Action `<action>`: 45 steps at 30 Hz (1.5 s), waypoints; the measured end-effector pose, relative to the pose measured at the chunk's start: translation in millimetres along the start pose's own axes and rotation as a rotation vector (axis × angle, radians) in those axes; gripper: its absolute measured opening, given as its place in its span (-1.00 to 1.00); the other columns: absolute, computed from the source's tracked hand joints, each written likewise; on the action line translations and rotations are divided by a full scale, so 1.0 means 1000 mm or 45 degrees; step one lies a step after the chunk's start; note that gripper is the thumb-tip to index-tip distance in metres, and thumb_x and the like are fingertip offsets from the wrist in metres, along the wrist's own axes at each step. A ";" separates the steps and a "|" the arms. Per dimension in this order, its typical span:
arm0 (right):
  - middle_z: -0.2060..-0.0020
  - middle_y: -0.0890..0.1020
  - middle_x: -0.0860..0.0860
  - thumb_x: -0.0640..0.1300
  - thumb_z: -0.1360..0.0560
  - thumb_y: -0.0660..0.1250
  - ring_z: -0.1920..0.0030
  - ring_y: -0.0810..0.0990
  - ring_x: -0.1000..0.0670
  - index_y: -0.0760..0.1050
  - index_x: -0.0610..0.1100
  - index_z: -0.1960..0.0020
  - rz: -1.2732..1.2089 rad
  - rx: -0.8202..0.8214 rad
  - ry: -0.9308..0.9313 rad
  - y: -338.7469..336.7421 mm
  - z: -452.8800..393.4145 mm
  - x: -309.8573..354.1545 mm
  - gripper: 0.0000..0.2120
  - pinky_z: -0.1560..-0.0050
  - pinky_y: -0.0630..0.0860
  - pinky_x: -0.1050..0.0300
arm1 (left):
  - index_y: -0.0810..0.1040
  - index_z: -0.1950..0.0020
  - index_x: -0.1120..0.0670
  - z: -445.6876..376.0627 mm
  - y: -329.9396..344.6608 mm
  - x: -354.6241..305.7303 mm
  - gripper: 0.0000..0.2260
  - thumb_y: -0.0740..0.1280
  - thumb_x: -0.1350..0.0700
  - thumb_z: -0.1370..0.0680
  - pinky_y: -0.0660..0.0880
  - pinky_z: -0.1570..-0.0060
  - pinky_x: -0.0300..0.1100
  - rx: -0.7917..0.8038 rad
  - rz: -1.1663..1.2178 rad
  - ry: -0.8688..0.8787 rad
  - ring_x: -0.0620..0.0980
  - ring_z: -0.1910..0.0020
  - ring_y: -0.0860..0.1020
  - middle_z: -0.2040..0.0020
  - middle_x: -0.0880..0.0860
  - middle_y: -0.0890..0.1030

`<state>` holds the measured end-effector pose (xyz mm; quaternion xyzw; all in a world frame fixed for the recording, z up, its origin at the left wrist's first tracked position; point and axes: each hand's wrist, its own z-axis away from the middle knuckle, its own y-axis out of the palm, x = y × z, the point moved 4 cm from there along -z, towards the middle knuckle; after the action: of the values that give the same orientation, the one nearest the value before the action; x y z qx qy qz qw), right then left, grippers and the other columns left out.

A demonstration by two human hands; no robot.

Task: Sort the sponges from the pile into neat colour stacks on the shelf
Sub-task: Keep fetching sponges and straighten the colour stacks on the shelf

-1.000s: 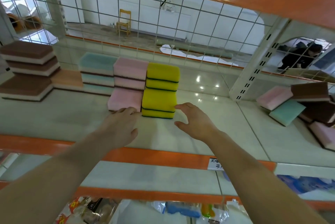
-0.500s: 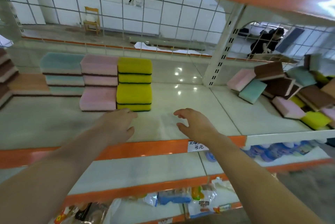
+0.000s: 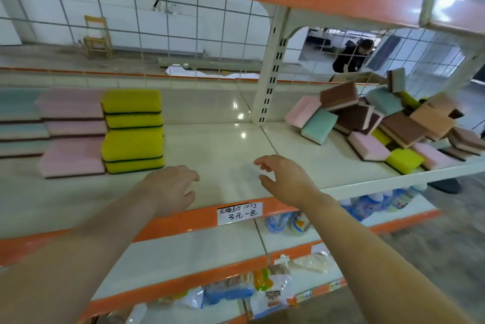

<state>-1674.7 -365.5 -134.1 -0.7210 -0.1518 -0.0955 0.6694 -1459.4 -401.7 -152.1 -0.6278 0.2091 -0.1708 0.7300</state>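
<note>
Both hands hover empty above the front part of the shelf (image 3: 215, 145), over its orange front edge. The left hand (image 3: 170, 188) is palm down with its fingers loosely curled, just in front of the yellow stack (image 3: 132, 130) but not touching it. The right hand (image 3: 282, 179) is held open, fingers spread and bent, thumb apart from them, with nothing between them; it sits near the middle of the shelf's front edge, just above a handwritten price label (image 3: 240, 213) fixed to the orange strip.

Toward the left end of the shelf stand the sorted sponges. The yellow stack is four sponges high, each with a dark scouring layer underneath, the upper two set a little further back than the lower two. Touching its left side is the pink stack (image 3: 72, 132), also stepped, with its lowest sponge reaching nearest to the front edge. Left of that, at the left edge of the view, is a teal stack (image 3: 19, 124), partly cut off.

At the right end of the shelf, past the white upright post (image 3: 270, 71), lies the unsorted pile (image 3: 388, 124): brown, pink, teal, yellow and orange-tan sponges tumbled over one another at all angles, some leaning against the wire mesh at the back. One yellow sponge (image 3: 404, 161) lies at the pile's front, close to the shelf's front edge, with a pink sponge (image 3: 367, 146) just to its left.

The bare stretch of shelf between stacks and pile reflects ceiling lights. Packaged goods sit on the lower shelves.
</note>
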 end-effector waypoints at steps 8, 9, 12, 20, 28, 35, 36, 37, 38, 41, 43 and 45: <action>-0.20 0.51 0.01 -0.13 -0.56 0.22 -0.17 0.49 0.03 0.39 -0.05 -0.35 0.031 0.033 -0.012 -0.040 -0.002 -0.071 -0.64 -0.12 0.39 0.22 | 0.25 -0.44 -0.05 -0.041 -0.009 -0.067 -0.61 0.12 -0.03 -0.60 0.35 -0.25 -0.13 -0.032 0.032 -0.016 -0.05 -0.33 0.36 -0.36 -0.06 0.36; -0.20 0.51 0.01 -0.13 -0.56 0.22 -0.17 0.48 0.03 0.39 -0.04 -0.35 0.034 0.035 -0.012 -0.044 -0.001 -0.080 -0.64 -0.14 0.39 0.21 | 0.25 -0.44 -0.05 -0.046 -0.009 -0.076 -0.61 0.12 -0.03 -0.61 0.35 -0.26 -0.12 -0.027 0.035 -0.018 -0.05 -0.33 0.36 -0.36 -0.06 0.35; -0.20 0.51 0.02 -0.13 -0.56 0.23 -0.16 0.48 0.05 0.39 -0.03 -0.35 0.039 0.037 0.001 -0.054 0.002 -0.109 -0.64 -0.15 0.40 0.21 | 0.21 -0.46 -0.05 -0.062 -0.008 -0.104 -0.58 0.12 -0.03 -0.61 0.35 -0.27 -0.12 -0.024 0.053 -0.018 -0.05 -0.34 0.35 -0.38 -0.06 0.34; -0.21 0.50 0.02 -0.12 -0.55 0.23 -0.16 0.49 0.04 0.38 -0.01 -0.35 0.046 0.059 0.045 -0.068 0.016 -0.174 -0.63 -0.15 0.44 0.15 | 0.17 -0.48 -0.05 -0.090 0.003 -0.162 -0.57 0.11 -0.04 -0.61 0.30 -0.29 -0.16 -0.053 0.068 -0.027 -0.05 -0.36 0.31 -0.40 -0.06 0.31; -0.23 0.48 -0.02 -0.11 -0.55 0.20 -0.15 0.51 -0.06 0.32 -0.03 -0.38 0.130 -0.034 0.269 -0.082 0.031 -0.227 -0.60 -0.05 0.48 0.07 | 0.16 -0.49 -0.02 -0.117 -0.004 -0.205 -0.56 0.10 -0.06 -0.61 0.29 -0.29 -0.14 -0.151 -0.026 -0.006 0.01 -0.35 0.32 -0.38 0.00 0.33; -0.23 0.48 -0.04 -0.08 -0.54 0.23 -0.15 0.52 -0.09 0.35 -0.05 -0.37 0.126 -0.079 0.393 -0.094 0.027 -0.258 -0.60 -0.07 0.48 0.07 | 0.22 -0.46 0.02 -0.148 -0.008 -0.219 -0.56 0.10 -0.08 -0.61 0.19 -0.35 -0.16 -0.193 -0.064 0.013 -0.01 -0.38 0.28 -0.40 0.00 0.31; -0.23 0.48 -0.05 -0.08 -0.54 0.23 -0.16 0.51 -0.10 0.35 -0.06 -0.37 0.137 -0.079 0.406 -0.096 0.026 -0.262 -0.59 -0.07 0.48 0.07 | 0.19 -0.48 0.03 -0.153 -0.008 -0.219 -0.54 0.10 -0.08 -0.61 0.18 -0.36 -0.17 -0.188 -0.043 0.015 -0.01 -0.40 0.26 -0.42 0.00 0.28; -0.23 0.47 -0.06 -0.07 -0.54 0.23 -0.18 0.50 -0.11 0.35 -0.06 -0.37 0.146 -0.080 0.420 -0.097 0.023 -0.265 -0.60 -0.07 0.46 0.09 | 0.17 -0.49 0.05 -0.159 -0.009 -0.220 -0.53 0.10 -0.07 -0.61 0.16 -0.37 -0.17 -0.182 -0.028 0.015 -0.01 -0.41 0.25 -0.44 0.00 0.26; -0.23 0.47 -0.06 -0.07 -0.55 0.23 -0.19 0.48 -0.11 0.34 -0.07 -0.37 0.158 -0.083 0.432 -0.099 0.021 -0.268 -0.60 -0.05 0.44 0.10 | 0.15 -0.50 0.06 -0.165 -0.009 -0.220 -0.52 0.10 -0.07 -0.62 0.15 -0.38 -0.17 -0.180 -0.018 0.015 -0.01 -0.43 0.23 -0.46 0.01 0.24; -0.21 0.46 -0.07 -0.05 -0.56 0.21 -0.19 0.47 -0.12 0.34 -0.09 -0.36 0.230 -0.070 0.476 -0.102 0.013 -0.275 -0.61 0.01 0.44 0.11 | 0.14 -0.50 0.09 -0.184 -0.010 -0.220 -0.51 0.11 -0.04 -0.62 0.18 -0.37 -0.15 -0.197 0.022 0.008 0.01 -0.43 0.24 -0.47 0.03 0.24; -0.20 0.46 -0.08 -0.05 -0.55 0.20 -0.18 0.47 -0.12 0.34 -0.10 -0.35 0.276 -0.059 0.540 -0.103 0.009 -0.281 -0.62 0.04 0.46 0.07 | 0.14 -0.50 0.10 -0.197 -0.013 -0.220 -0.52 0.11 -0.01 -0.62 0.22 -0.34 -0.15 -0.211 0.071 -0.020 0.04 -0.41 0.27 -0.46 0.05 0.24; -0.18 0.45 -0.08 -0.05 -0.54 0.20 -0.19 0.46 -0.13 0.34 -0.09 -0.34 0.285 -0.080 0.615 -0.105 0.004 -0.290 -0.62 0.06 0.47 0.05 | 0.13 -0.50 0.12 -0.210 -0.018 -0.221 -0.51 0.13 0.00 -0.61 0.23 -0.32 -0.14 -0.234 0.155 -0.058 0.06 -0.41 0.27 -0.47 0.07 0.24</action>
<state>-1982.6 -381.5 -135.4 -0.7099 0.0961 -0.1946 0.6700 -1757.0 -469.0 -140.5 -0.6819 0.2450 -0.0919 0.6830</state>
